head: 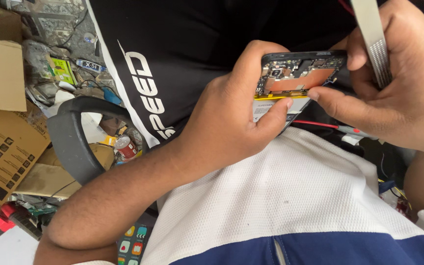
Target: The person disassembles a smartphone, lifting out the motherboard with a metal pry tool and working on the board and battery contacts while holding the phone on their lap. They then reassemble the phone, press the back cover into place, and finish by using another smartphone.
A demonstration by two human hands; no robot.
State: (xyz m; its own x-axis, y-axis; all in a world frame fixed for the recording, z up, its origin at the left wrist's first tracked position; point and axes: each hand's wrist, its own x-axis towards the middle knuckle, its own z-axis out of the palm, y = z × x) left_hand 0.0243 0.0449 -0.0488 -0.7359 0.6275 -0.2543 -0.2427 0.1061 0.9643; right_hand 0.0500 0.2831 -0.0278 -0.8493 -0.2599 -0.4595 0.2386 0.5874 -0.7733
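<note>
Opened smartphone (298, 81), back cover off, held above the lap against a black shirt (182, 44). Long axis hard to judge: the palm hides much of the body; the visible part runs roughly left-right across the frame. The open back faces the camera, with the camera module at upper left, a copper-coloured shield beside it, a yellow strip along the battery edge and a white label below.

Left hand (231, 113) wraps the phone from the left, fingers curled over the top edge, thumb pressed on the white label. Clamped on the phone.

Right hand (393, 83) comes in from the right. Index fingertip touches the phone's right edge near the yellow strip. The same hand pinches flat metal tweezers (375, 41), which slant up out of frame.

Hands close together, meeting at the phone.

Room: phone's lower edge sits just above the white-and-blue shirt (295, 206). A red-tipped tool (337, 126) lies right below it. Well off to the left are a dark chair armrest (72, 142), cardboard boxes (0, 142) and floor clutter.
</note>
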